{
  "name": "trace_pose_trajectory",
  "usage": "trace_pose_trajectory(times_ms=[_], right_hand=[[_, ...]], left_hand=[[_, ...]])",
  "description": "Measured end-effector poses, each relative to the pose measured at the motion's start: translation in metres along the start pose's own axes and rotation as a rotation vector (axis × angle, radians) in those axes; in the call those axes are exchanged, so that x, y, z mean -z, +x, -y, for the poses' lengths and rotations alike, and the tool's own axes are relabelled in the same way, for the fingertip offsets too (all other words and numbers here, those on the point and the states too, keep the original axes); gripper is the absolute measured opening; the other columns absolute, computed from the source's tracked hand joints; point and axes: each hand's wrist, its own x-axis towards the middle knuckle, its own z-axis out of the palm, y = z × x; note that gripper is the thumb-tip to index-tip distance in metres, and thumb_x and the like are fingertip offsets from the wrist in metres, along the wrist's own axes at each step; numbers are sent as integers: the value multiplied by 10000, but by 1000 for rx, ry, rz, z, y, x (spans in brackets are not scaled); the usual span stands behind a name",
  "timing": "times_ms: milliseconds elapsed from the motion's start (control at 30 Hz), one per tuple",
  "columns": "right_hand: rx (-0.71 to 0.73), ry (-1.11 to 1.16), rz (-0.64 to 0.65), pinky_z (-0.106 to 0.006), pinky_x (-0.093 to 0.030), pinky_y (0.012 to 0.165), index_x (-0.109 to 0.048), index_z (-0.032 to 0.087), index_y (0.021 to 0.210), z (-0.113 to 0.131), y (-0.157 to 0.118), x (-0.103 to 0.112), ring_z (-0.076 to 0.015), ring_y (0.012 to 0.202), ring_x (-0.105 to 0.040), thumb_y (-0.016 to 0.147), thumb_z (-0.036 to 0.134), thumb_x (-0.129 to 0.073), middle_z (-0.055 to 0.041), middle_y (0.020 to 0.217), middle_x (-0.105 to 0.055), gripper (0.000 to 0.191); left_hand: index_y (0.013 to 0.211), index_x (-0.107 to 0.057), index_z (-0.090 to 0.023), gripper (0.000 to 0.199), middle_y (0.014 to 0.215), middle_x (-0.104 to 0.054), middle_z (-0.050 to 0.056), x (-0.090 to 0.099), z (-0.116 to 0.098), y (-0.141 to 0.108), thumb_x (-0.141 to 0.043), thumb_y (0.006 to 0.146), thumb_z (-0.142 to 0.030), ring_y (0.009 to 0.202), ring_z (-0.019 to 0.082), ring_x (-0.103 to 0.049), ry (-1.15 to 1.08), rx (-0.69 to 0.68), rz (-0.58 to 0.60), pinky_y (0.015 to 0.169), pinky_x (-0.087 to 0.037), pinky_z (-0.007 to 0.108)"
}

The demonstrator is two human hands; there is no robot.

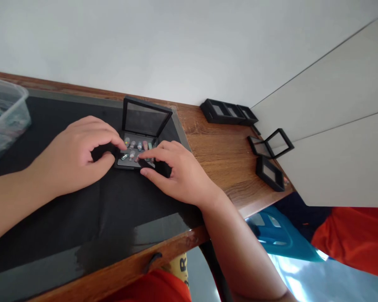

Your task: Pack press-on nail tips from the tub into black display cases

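The worktop (220, 142) supports an open black case (146, 119) with small nail-like pieces (140, 145) inside. The left hand (82, 155), thumb and forefinger moderately apart, borders the case's left edge; the right hand (179, 172), similarly spread, reaches over the pieces.

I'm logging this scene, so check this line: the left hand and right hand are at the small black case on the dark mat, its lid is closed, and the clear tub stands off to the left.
The lid is not closed; the head view shows it raised open. The left hand and right hand are at the small black case on the dark mat, and the clear tub stands off to the left.
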Motion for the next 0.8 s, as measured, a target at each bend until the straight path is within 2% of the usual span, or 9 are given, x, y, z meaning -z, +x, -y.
trace_pose_trajectory(times_ms=[167,433,600,800], right_hand=[[-17,-103,-29,-431,-437,1086,-857,288,1283,-1,0,-2,-266,1119,-583,1040,418,-786,-89,1194,-683,284],[-16,-91,-9,-440,-441,1106,-846,294,1318,-2,0,-3,-272,1152,-578,1049,416,-774,-90,1213,-678,303],[-20,-87,6,-444,-439,1120,-833,290,1344,-2,0,-3,-275,1176,-579,1059,415,-759,-94,1229,-682,320],[-4,-91,21,-450,-435,1138,-827,292,1358,-2,-1,-3,-278,1200,-588,1053,417,-767,-100,1262,-685,336]], left_hand=[[959,-744,-322,199,977,-815,11,-1,0,0,-549,923,-340,1023,280,-720,-22,-19,15,1000,-568,475],[1005,-775,-332,226,1009,-812,-4,-3,2,-2,-554,962,-344,1018,269,-718,-19,-101,40,995,-527,448],[1042,-781,-333,252,1038,-808,-11,-4,3,-2,-545,977,-393,1054,278,-716,10,-83,53,1026,-527,466],[1106,-781,-282,312,1075,-803,18,-4,1,-1,-504,1018,-395,1083,278,-698,53,-87,74,1057,-535,488]])
